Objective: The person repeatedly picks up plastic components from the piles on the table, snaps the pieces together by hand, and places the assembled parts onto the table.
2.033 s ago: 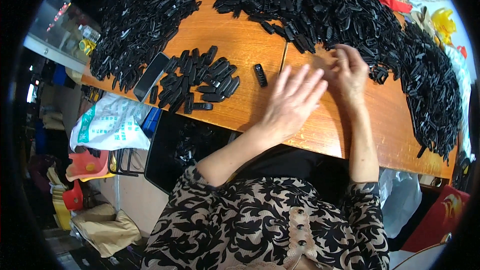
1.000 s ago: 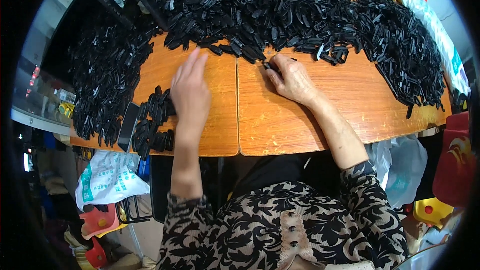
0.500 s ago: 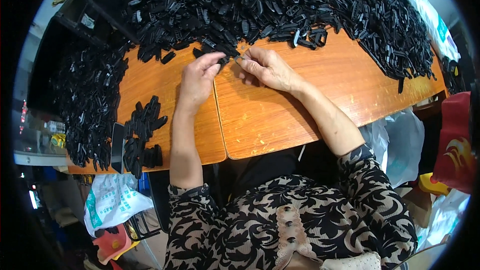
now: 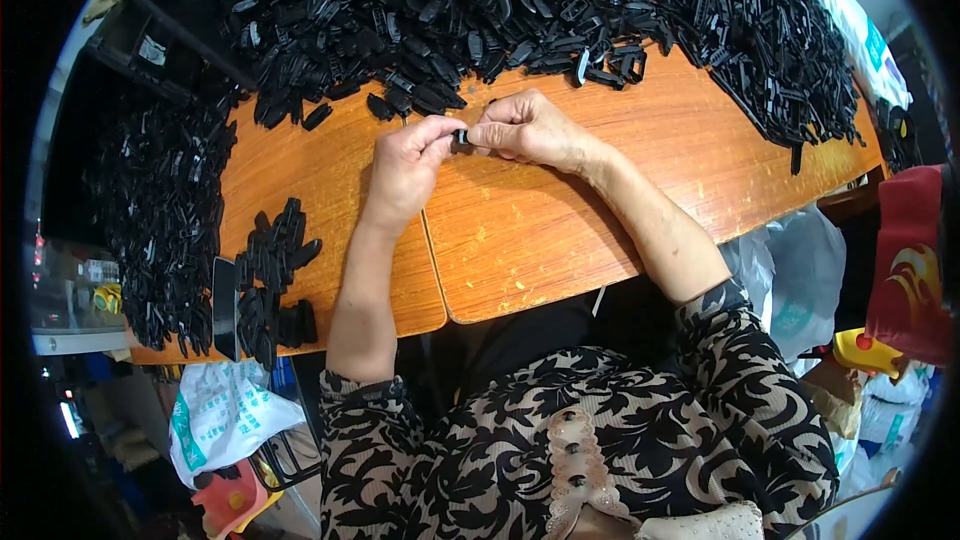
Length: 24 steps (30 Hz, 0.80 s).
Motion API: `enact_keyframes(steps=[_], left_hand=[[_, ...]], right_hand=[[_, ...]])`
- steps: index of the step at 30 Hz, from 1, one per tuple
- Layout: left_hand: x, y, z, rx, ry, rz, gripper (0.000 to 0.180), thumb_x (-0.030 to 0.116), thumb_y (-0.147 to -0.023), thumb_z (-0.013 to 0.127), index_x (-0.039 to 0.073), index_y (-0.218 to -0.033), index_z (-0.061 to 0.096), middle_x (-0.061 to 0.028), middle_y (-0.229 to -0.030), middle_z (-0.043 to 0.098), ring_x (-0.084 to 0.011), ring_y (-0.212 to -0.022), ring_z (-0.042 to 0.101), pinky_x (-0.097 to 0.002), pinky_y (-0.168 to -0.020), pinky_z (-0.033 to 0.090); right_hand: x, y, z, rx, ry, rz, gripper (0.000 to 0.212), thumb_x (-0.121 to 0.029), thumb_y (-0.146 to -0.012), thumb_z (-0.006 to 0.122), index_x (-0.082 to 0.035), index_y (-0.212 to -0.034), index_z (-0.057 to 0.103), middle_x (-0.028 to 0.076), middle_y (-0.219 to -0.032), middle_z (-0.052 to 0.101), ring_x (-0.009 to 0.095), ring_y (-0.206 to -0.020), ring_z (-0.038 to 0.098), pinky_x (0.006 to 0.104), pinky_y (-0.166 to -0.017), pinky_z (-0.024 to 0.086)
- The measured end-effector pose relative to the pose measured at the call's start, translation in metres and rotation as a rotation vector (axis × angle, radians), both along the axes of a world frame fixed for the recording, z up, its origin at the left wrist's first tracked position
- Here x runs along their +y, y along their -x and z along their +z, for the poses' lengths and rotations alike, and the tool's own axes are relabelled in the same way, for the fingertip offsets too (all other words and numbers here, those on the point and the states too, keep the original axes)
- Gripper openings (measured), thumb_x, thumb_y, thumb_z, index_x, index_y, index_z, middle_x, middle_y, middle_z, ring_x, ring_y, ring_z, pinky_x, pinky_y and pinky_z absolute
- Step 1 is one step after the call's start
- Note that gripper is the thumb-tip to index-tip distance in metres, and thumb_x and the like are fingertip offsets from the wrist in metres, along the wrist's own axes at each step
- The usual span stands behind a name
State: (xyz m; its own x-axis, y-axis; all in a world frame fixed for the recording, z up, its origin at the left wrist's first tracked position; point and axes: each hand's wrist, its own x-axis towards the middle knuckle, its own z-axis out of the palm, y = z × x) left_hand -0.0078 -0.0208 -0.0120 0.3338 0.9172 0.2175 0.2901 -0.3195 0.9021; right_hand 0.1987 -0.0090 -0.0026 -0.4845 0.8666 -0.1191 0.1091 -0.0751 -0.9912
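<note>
Together, the left hand [image 4: 405, 165] and right hand [image 4: 525, 128] pinch one small black clip [image 4: 461, 137] between thumbs and fingertips, just short of the table's [image 4: 560, 230] far edge. Along that edge and the left edge runs a heap [image 4: 480, 10] of black parts. A small pile [image 4: 270, 280] lies near the front left corner. Bare wood stretches between hands and front edge.

Bright, even overhead light, soft short shadows under the hands, faint sheen on the orange table [image 4: 560, 240]. Heavy fisheye: table edges bow, black vignette rings the frame. Centre sharp; rim clutter dim and smeared, black parts pile [image 4: 480, 10] loses detail.
</note>
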Motion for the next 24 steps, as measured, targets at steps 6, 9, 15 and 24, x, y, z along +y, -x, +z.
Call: enact_keyframes(steps=[6,9,15,24], left_hand=[[-0.004,-0.005,0.000,0.080,-0.180,0.051,0.020,-0.009,-0.087,0.060,-0.001,-0.104,0.069,-0.0057,-0.084,0.069,-0.0108,-0.076,0.063,-0.0264,-0.068,0.052],[0.001,-0.004,-0.011,-0.030,-0.143,0.007,0.020,-0.006,-0.092,0.058,-0.002,-0.109,0.069,-0.0030,-0.089,0.070,-0.0097,-0.078,0.064,-0.0234,-0.072,0.053],[0.001,-0.002,-0.016,-0.226,0.049,-0.016,0.021,-0.009,-0.089,0.057,-0.002,-0.105,0.070,-0.0019,-0.085,0.067,-0.0086,-0.079,0.062,-0.0229,-0.072,0.051],[0.012,0.020,0.013,-0.020,-0.159,-0.149,0.026,-0.009,-0.084,0.061,0.005,-0.101,0.074,-0.0064,-0.136,0.058,-0.0085,-0.095,0.057,-0.0214,-0.077,0.046]], right_hand=[[-0.003,0.003,0.003,0.012,0.011,-0.037,0.025,-0.023,-0.094,0.068,-0.004,-0.080,0.071,-0.003,-0.063,0.057,0.004,-0.056,0.044,0.0219,-0.050,0.034],[0.001,0.005,-0.002,-0.025,-0.007,-0.049,0.027,-0.023,-0.092,0.068,-0.003,-0.073,0.070,0.000,-0.061,0.060,0.009,-0.056,0.049,0.0266,-0.052,0.041],[-0.009,0.008,0.009,-0.164,0.049,-0.094,0.030,-0.032,-0.095,0.067,-0.003,-0.088,0.069,0.002,-0.068,0.063,0.008,-0.056,0.052,0.0234,-0.049,0.036],[-0.008,0.004,0.003,-0.032,-0.023,0.159,0.043,-0.045,-0.096,0.062,-0.003,-0.090,0.068,0.005,-0.075,0.067,0.012,-0.068,0.063,0.0263,-0.050,0.044]])
